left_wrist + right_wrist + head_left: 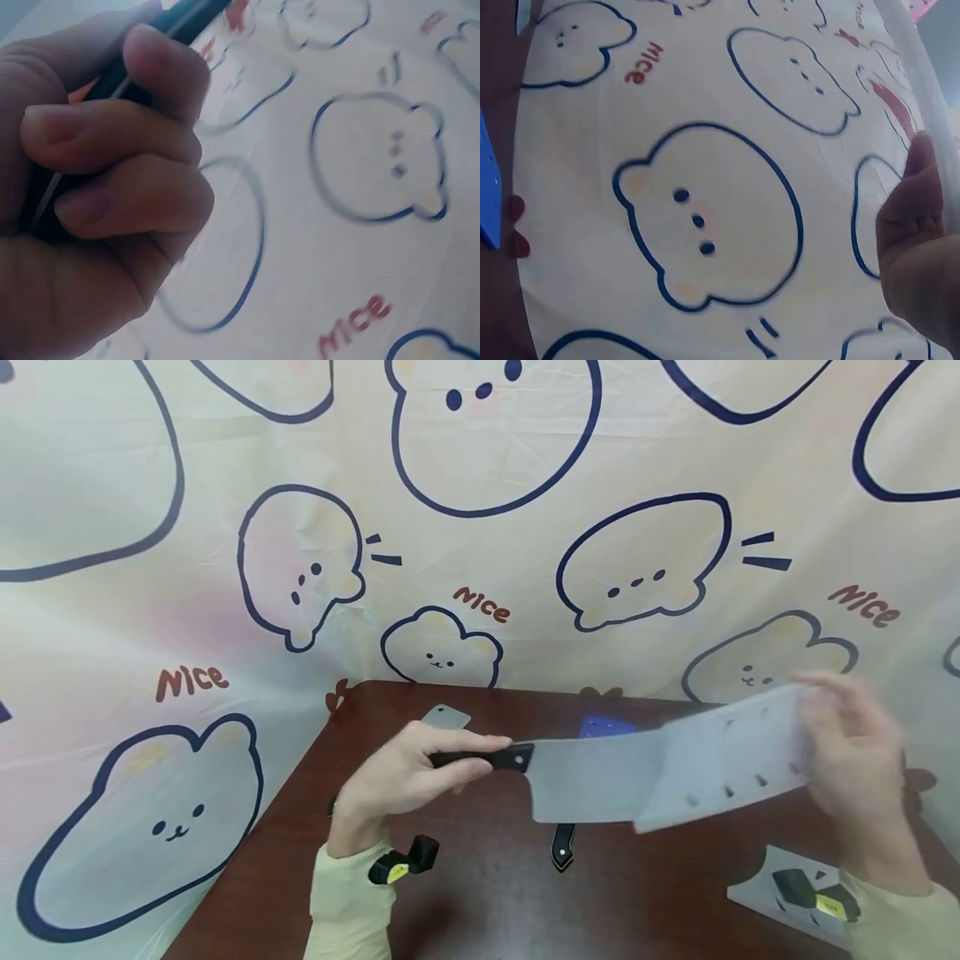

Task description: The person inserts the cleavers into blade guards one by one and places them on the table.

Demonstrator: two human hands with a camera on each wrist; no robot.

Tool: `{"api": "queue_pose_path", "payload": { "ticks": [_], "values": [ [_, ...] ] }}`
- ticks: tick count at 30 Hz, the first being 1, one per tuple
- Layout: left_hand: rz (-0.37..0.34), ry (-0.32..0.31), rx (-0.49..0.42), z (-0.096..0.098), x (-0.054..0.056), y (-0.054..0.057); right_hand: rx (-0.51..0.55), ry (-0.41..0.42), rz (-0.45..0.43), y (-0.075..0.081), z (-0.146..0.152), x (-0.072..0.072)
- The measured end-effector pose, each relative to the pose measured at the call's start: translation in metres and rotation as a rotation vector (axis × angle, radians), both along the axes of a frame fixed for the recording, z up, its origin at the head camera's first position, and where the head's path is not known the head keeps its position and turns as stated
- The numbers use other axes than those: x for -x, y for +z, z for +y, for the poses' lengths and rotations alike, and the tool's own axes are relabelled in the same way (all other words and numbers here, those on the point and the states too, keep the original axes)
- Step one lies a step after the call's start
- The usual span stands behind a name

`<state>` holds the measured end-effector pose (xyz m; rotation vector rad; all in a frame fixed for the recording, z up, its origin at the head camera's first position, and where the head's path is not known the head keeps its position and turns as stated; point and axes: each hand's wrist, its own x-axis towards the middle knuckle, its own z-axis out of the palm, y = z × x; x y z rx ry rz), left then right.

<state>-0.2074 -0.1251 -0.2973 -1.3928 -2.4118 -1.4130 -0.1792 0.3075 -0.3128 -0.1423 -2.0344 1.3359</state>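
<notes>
My left hand (412, 768) grips the black handle (483, 757) of a cleaver, whose broad blade (588, 781) points right. In the left wrist view its fingers (135, 195) curl round that handle. My right hand (855, 752), blurred, holds a whitish blade cover (723, 764) with dark rivets by its far end. The cover overlaps the blade's right end; whether the blade is inside or behind it I cannot tell. In the right wrist view the cover's pale edge (922, 75) runs past the thumb. Both are held above the table.
On the brown table (480, 893) a black knife handle (562, 847) shows below the cleaver. Farther back lie a grey flat piece (446, 717) and a blue piece with holes (606, 727). Another whitish cover (757, 885) lies under my right wrist. A printed curtain (525, 560) hangs behind.
</notes>
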Motion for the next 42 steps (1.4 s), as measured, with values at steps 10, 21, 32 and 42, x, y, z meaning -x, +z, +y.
{"api": "queue_pose_path", "payload": {
  "ticks": [10,21,32,42],
  "values": [
    [-0.022,0.053,0.014,0.037,-0.001,-0.007,-0.066,0.168,0.095,-0.013,-0.050,-0.003],
    [-0.099,0.101,-0.019,0.048,-0.003,-0.012,-0.001,0.124,0.061,-0.009,-0.056,-0.007],
    [-0.068,0.046,0.080,0.044,-0.001,-0.012,-0.039,0.154,0.021,-0.009,-0.049,-0.012],
    [-0.096,-0.045,0.317,0.042,0.000,-0.012,-0.178,0.249,0.003,-0.016,-0.045,-0.006]
  ]
}}
